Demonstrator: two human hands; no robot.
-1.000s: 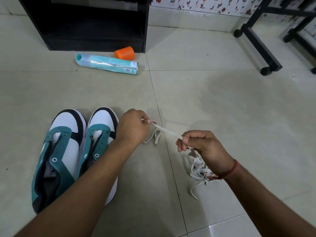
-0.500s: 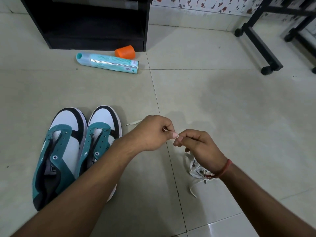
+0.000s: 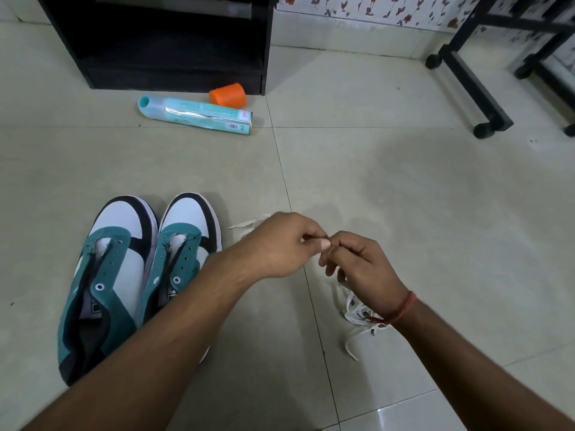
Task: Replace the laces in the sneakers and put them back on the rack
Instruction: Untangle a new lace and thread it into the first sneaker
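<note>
Pinching white flat lace (image 3: 361,309), left hand (image 3: 280,247) and right hand (image 3: 364,269) grips closed fingertip-to-fingertip, right of laceless teal-white sneakers (image 3: 133,275).

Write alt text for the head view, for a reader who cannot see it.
Two hands, left hand and right hand, meet fingertip to fingertip over a tiled floor, pinching a white lace that trails under the right wrist. Two unlaced teal sneakers stand to the left; a spray can and orange cap lie by a black rack.

The right hand (image 3: 361,269) hides part of the white laces (image 3: 357,309); the left arm (image 3: 161,343) covers one sneaker's (image 3: 183,253) heel.
</note>
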